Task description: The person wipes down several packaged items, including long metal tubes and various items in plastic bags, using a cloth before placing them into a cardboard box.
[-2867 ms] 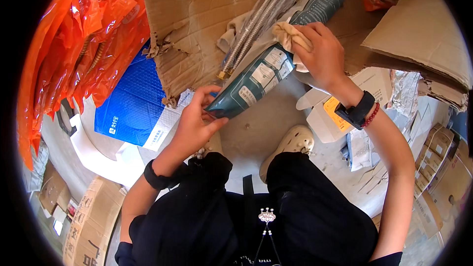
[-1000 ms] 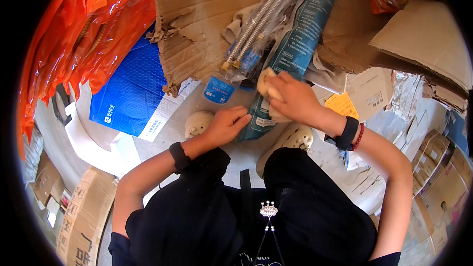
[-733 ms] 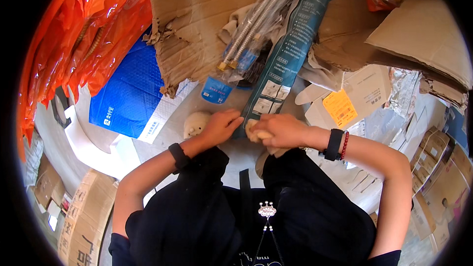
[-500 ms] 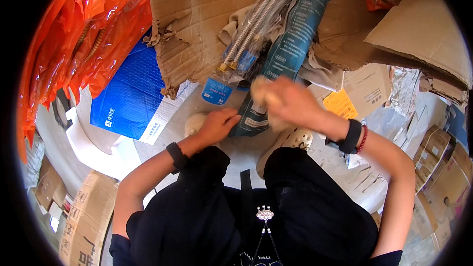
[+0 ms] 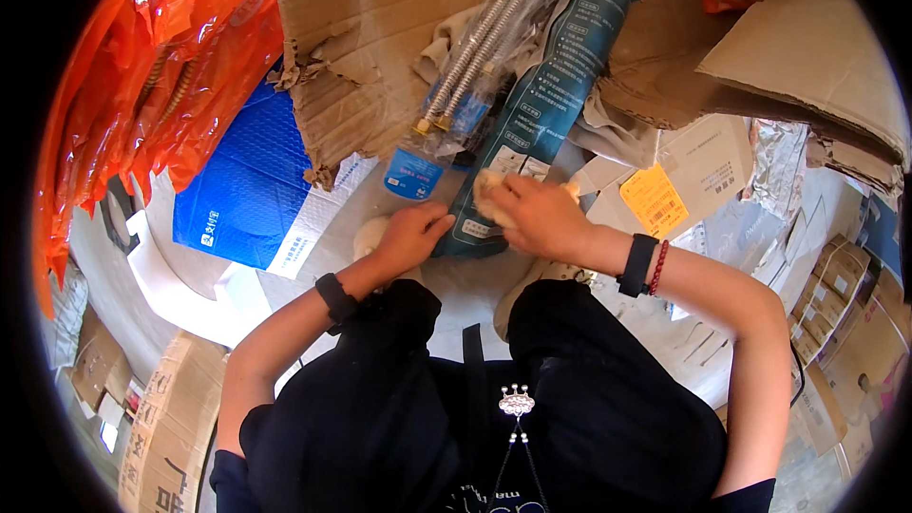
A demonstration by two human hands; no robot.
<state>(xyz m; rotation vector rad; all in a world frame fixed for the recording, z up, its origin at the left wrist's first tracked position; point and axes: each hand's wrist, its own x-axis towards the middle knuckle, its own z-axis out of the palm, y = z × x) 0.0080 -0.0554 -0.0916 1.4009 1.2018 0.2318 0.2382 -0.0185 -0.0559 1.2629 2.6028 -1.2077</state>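
A long dark-teal printed package [image 5: 560, 85] lies slanted in front of me, its near end close to my feet. My left hand [image 5: 413, 236] is closed at the left edge of that near end, fingers gripping it. In my right hand [image 5: 549, 217] is a bunched cream cloth [image 5: 491, 195], pressed on the package's printed face near its lower end. The cloth's exact kind is hard to tell, as my fingers cover much of it. Beside the package, to its left, lie braided metal hoses [image 5: 489, 38] in clear plastic with a blue label [image 5: 415, 174].
Orange plastic bags [image 5: 180, 66] hang at the left, above a blue padded mailer [image 5: 247, 185]. Torn cardboard [image 5: 370, 28] spreads behind the package. A carton with a yellow label [image 5: 654, 201] lies to the right. Another carton [image 5: 171, 423] stands at the lower left.
My right hand, blurred before, has moved slightly down with the cloth and now presses it on the package. My left hand stays at the package's near end, shifted very little.
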